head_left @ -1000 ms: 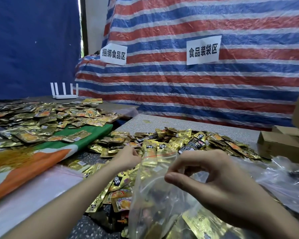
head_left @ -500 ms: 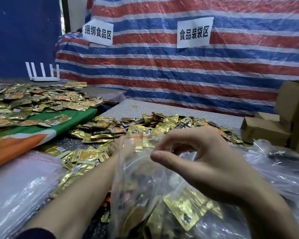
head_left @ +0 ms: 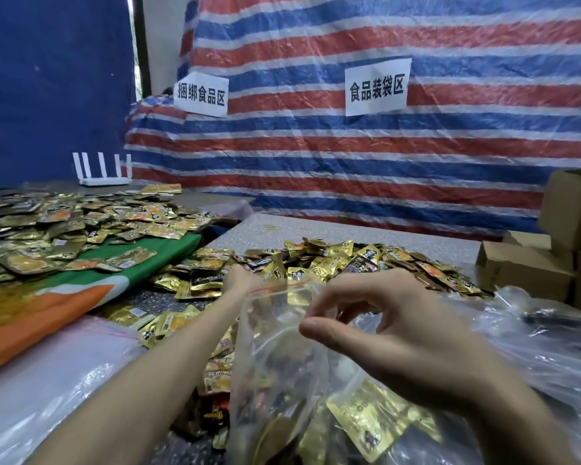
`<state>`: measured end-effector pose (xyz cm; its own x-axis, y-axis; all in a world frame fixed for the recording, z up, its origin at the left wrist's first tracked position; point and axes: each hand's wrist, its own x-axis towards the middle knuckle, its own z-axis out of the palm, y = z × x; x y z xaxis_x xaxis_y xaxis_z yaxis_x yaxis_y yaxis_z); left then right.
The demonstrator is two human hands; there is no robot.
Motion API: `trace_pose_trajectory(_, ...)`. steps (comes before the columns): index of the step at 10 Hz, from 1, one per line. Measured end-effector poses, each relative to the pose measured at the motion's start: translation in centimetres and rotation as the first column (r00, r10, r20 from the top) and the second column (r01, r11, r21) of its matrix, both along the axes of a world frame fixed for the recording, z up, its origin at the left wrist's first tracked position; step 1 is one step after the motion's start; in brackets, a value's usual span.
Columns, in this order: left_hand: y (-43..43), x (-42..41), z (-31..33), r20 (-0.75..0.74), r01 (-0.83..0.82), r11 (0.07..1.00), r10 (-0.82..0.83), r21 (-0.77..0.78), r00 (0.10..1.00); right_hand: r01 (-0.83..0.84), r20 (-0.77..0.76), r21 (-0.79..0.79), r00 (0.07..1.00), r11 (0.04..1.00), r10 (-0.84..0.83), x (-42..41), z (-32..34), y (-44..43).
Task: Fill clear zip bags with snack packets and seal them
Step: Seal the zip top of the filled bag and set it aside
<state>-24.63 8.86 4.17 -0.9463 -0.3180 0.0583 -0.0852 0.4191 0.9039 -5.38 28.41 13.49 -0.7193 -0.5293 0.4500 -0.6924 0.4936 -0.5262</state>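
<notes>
Right hand [head_left: 399, 327] pinches the zip bag [head_left: 275, 357] at its rim. Left hand [head_left: 239, 279] reaches among the snack packets [head_left: 332, 260], its grip hidden.

Rear wall: red, white and blue striped tarp [head_left: 383, 169] under clear film, bearing 2 white paper signs, one left [head_left: 202, 94], one right [head_left: 377, 86]. Left wall: blue tarp [head_left: 47, 88]. Daylight shows through a narrow gap [head_left: 135, 35] between them. Grey speckled table [head_left: 399, 238] ahead. White router [head_left: 103, 176] at far left. Cardboard boxes [head_left: 530, 263] stacked at right. Green and orange cloth [head_left: 161, 250] on the left.
</notes>
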Motion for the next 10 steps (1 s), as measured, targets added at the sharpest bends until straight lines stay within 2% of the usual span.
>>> trace_pose_trajectory(1,-1.8,-0.7,0.4,-0.058,-0.078,0.995,0.074,-0.061,0.996,0.009,-0.008,0.004,1.000,1.000,-0.009,0.2,0.1,-0.2)
trace_pose_trajectory(2,-3.7,0.9,2.7,-0.181,-0.082,0.994,0.066,-0.079,0.981,0.012,-0.004,0.010,1.000,1.000,-0.012,0.4,0.2,-0.2)
trace_pose_trajectory(3,-5.8,3.7,6.0,-0.321,0.043,0.998,-0.053,-0.039,0.946,0.011,0.003,0.017,1.000,1.000,-0.011,0.6,0.2,-0.3)
trace_pose_trajectory(4,-7.4,7.8,10.3,-0.445,0.102,0.995,-0.091,0.000,0.891,0.005,0.011,0.020,1.000,1.000,-0.006,0.6,0.1,-0.5)
trace_pose_trajectory(5,-8.1,12.1,14.8,-0.576,0.089,0.996,-0.077,-0.007,0.814,-0.017,0.016,0.030,1.000,0.999,0.017,0.7,0.0,-0.8)
trace_pose_trajectory(6,-8.0,16.0,18.0,-0.649,0.114,0.993,-0.095,-0.013,0.755,-0.037,0.012,0.028,0.999,0.999,0.036,0.7,-0.2,-0.9)
trace_pose_trajectory(7,-6.6,18.6,19.1,-0.654,0.133,0.985,-0.174,-0.113,0.736,-0.057,-0.005,0.001,0.998,0.998,0.057,0.7,-0.2,-1.0)
trace_pose_trajectory(10,-2.4,19.7,17.4,-0.676,-0.079,0.904,-0.253,-0.420,0.692,-0.116,-0.049,-0.019,0.992,0.993,0.115,1.5,-0.3,-1.8)
